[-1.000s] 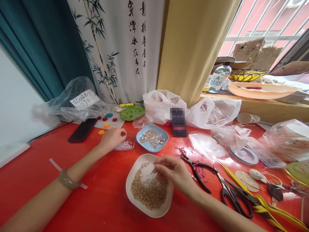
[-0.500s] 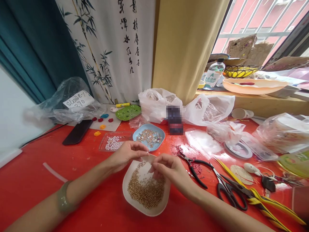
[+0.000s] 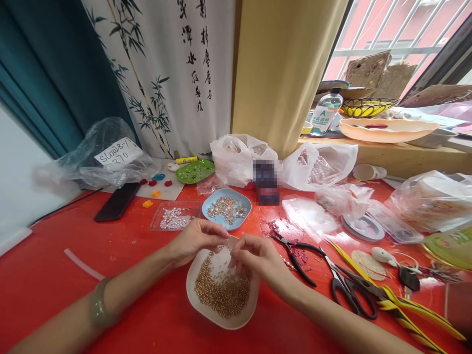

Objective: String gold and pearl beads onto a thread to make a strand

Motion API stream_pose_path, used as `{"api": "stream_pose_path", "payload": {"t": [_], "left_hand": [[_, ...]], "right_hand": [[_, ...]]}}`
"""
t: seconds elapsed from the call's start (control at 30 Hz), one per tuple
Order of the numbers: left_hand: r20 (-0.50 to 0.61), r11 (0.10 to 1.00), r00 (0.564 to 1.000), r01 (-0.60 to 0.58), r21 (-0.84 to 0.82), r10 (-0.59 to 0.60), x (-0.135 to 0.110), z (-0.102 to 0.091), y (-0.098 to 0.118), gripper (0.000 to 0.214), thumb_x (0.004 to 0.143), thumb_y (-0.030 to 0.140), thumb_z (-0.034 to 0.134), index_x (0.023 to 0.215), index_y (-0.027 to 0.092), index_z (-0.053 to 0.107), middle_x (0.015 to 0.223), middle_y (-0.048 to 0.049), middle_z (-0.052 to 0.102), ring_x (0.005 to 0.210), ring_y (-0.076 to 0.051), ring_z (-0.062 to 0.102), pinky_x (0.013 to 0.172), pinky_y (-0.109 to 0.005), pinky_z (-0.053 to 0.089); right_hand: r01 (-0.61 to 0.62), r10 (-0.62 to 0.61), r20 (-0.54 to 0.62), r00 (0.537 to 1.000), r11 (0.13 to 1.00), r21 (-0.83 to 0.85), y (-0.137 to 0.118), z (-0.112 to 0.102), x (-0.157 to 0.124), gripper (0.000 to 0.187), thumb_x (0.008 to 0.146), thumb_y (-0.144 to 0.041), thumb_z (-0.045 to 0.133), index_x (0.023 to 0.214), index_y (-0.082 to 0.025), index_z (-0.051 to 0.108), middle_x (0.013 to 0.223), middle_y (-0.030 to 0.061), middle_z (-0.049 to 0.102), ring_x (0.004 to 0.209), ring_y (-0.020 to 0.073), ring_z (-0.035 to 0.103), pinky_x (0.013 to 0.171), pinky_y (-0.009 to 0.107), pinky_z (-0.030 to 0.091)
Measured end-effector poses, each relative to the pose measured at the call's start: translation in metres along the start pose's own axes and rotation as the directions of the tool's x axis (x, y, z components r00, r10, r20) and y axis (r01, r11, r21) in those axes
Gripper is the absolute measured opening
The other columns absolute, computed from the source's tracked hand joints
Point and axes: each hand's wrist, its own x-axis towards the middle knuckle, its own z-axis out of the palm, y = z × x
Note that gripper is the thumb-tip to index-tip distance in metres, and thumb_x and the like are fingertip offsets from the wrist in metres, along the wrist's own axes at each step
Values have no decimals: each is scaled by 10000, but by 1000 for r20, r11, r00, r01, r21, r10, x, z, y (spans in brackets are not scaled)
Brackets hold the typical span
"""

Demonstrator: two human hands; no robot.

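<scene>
My left hand [image 3: 199,239] is closed in a pinch over the far edge of a white dish [image 3: 194,305]. Facing it, my right hand [image 3: 254,253] also pinches, above the dish's right side. The fingertips are close together, and whatever lies between them is too small to make out. Many small gold beads [image 3: 223,294] fill the near half of the dish, thinning out to bare white at the back. Just behind my hands is a blue dish [image 3: 248,216] of mixed beads, with a clear tray [image 3: 157,225] of pearly beads to its left.
To the right lie black-handled pliers [image 3: 300,268], black scissors [image 3: 346,295] and yellow-black pliers [image 3: 401,305]. A phone [image 3: 116,201] rests at the left. White plastic bags [image 3: 236,157], a green dish [image 3: 195,170] and a ring-shaped spool [image 3: 363,228] stand farther back on the red table [image 3: 55,290].
My left hand has shifted slightly right and down, bringing its fingertips closer to my right hand. My right hand stays almost in place. The dish and beads look the same.
</scene>
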Motion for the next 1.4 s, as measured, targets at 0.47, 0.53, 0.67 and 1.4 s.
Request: {"api": "stream_pose_path", "payload": {"t": [0.47, 0.53, 0.67, 1.4], "left_hand": [[89, 988, 992, -100, 122, 89, -3, 0, 6, 60, 609, 214, 674, 660, 188, 692, 729, -10, 601, 618, -95, 519, 539, -208, 434], [88, 986, 992, -103, 133, 92, -3, 0, 6, 63, 608, 219, 674, 661, 190, 692, 732, -10, 601, 618, -98, 519, 540, -215, 436], [113, 978, 987, -128, 166, 111, -2, 0, 5, 63, 622, 233, 667, 668, 199, 693, 730, -12, 608, 610, -98, 524, 534, -212, 432], [56, 862, 941, -329, 385, 334, -8, 5, 14, 73, 654, 249, 645, 659, 176, 647, 693, -5, 590, 686, -128, 542, 656, -249, 420]], "right_hand": [[-67, 67, 13, 998, 997, -50, -1, -1, 1, 97, 652, -111, 477, 577, -167, 506, 533, -24, 595, 427, 72, 511, 442, 179, 379], [-64, 64, 12, 998, 997, -46, -1, -1, 1, 92, 649, -115, 481, 576, -168, 503, 532, -25, 593, 426, 73, 512, 443, 182, 379], [-53, 54, 18, 998, 998, -42, 0, -1, 1, 85, 645, -119, 482, 577, -166, 505, 529, -26, 590, 429, 73, 510, 441, 181, 375], [58, -64, -33, 997, 984, -168, -11, -5, 1, 158, 734, -201, 494, 746, -171, 649, 637, 1, 591, 533, 98, 491, 498, 210, 375]]}}
